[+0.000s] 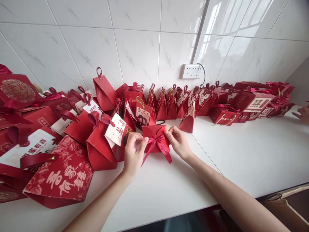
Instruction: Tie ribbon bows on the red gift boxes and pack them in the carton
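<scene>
Both hands [134, 151] [179, 142] (fingers [143, 142] pinched) on ribbon [159, 146]

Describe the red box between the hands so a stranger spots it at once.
On the white counter, red gift boxes line the tiled wall. In front of that row sits a small red box, held by the left hand and right hand. It alone stands clear of the row, a ribbon bow across its front.

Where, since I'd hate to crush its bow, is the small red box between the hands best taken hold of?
By its two side ends, coming in from left and right. The small red box stands upright on the counter, its bow ties across the front with tails hanging down, and other boxes crowd behind it.
</scene>
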`<state>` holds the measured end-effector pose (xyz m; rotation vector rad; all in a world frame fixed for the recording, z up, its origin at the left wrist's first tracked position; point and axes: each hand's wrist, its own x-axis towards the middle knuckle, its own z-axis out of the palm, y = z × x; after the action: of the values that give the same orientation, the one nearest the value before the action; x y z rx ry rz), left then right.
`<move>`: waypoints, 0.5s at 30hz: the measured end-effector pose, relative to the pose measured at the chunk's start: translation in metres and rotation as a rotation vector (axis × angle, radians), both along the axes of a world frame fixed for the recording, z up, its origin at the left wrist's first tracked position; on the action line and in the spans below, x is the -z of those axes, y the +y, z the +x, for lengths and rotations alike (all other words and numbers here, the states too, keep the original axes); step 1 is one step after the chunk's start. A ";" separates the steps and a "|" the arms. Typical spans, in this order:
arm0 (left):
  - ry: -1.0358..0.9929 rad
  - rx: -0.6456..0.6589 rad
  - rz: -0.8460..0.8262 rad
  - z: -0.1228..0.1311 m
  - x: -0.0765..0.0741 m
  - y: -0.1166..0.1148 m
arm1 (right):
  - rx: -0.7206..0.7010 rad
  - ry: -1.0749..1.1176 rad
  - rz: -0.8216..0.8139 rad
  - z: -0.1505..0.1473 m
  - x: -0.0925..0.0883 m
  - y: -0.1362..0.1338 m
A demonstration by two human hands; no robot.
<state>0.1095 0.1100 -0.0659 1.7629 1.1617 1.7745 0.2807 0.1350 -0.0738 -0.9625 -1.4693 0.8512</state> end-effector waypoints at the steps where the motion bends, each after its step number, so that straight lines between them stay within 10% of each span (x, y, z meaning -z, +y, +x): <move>1: -0.020 0.012 -0.012 0.000 0.000 0.000 | -0.001 0.015 -0.011 0.000 0.000 0.000; 15: -0.060 0.195 -0.074 -0.004 0.002 0.000 | 0.034 0.080 -0.026 0.002 -0.004 0.001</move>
<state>0.1053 0.1096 -0.0678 1.7048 0.9819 1.6379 0.2828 0.1355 -0.0703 -0.9597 -1.3724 0.8764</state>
